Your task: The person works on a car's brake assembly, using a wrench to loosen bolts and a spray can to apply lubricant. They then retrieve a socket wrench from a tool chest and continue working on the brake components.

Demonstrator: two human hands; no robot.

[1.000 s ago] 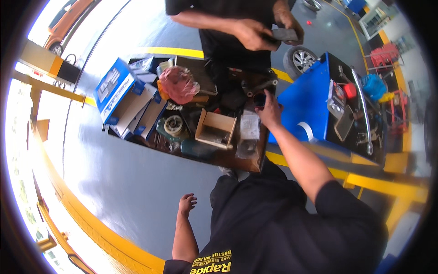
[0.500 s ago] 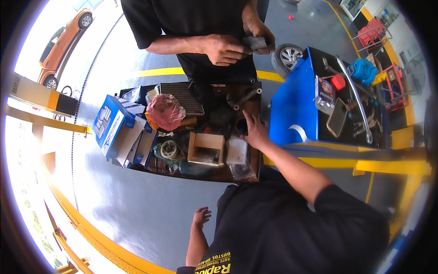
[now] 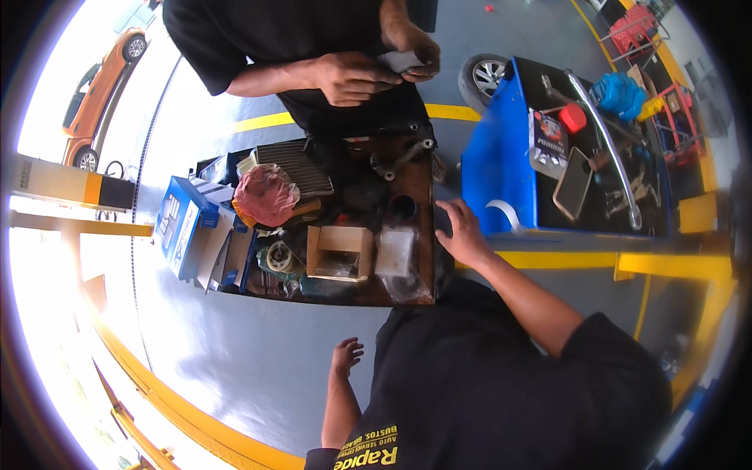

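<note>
My right hand [image 3: 465, 235] is at the right edge of the work table [image 3: 423, 168], its fingers stretched and nothing seen in them. Closest to it on the table is a dark round cup-like part [image 3: 403, 207]. A clear plastic box [image 3: 395, 251] and an open cardboard box [image 3: 339, 252] lie to its left. Down by my side, over the floor, hangs my left hand [image 3: 346, 356], empty with fingers apart. Across the table a co-worker holds a dark grey block-like piece [image 3: 401, 61] in both hands. A metal arm-shaped part [image 3: 403, 160] lies near that person.
A pink crumpled cloth [image 3: 266, 194], a pleated filter [image 3: 294, 166] and blue cartons [image 3: 182, 227] crowd the table's left side. On the right a blue cabinet [image 3: 489, 168] carries a phone [image 3: 574, 184], a long metal bar [image 3: 603, 133] and tools. A wheel [image 3: 483, 76] stands behind.
My right hand has drawn back from the dark round part to the table's right edge, uncovering that part. The view has shifted slightly; my left hand hangs as before. The co-worker still holds the grey piece.
</note>
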